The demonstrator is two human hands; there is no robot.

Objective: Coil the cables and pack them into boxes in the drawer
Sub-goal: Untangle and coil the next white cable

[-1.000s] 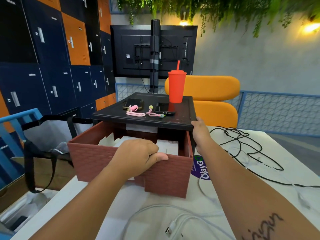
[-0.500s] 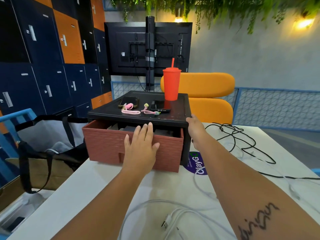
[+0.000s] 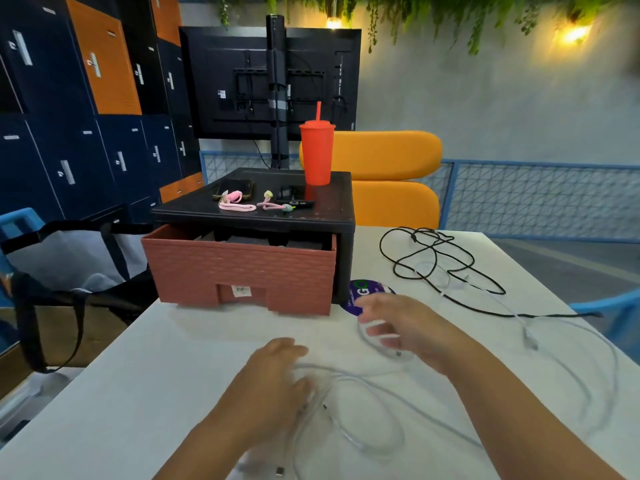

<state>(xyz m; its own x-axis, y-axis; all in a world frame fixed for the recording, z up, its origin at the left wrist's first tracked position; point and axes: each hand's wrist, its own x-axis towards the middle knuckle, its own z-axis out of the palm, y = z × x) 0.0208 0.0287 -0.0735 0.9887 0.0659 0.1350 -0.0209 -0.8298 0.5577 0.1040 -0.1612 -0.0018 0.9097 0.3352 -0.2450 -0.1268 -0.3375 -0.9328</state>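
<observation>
Drawer (image 3: 239,271) ajar. White cables (image 3: 349,379) loose at near desk (image 3: 156,375) edge, black cable (image 3: 437,252) tangled far right: uncoiled, unpacked. Right hand (image 3: 401,327) grip apart; left hand (image 3: 273,379) blurred, cannot tell.

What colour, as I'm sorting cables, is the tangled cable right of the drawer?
The cable is black, seen best in the head view.

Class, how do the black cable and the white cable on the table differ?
The black cable lies tangled at the far right; the white cable sprawls in wide loops nearer the person. The black cable is clear of the left hand and right hand; the white cable runs beside them. Both are uncoiled.
</observation>
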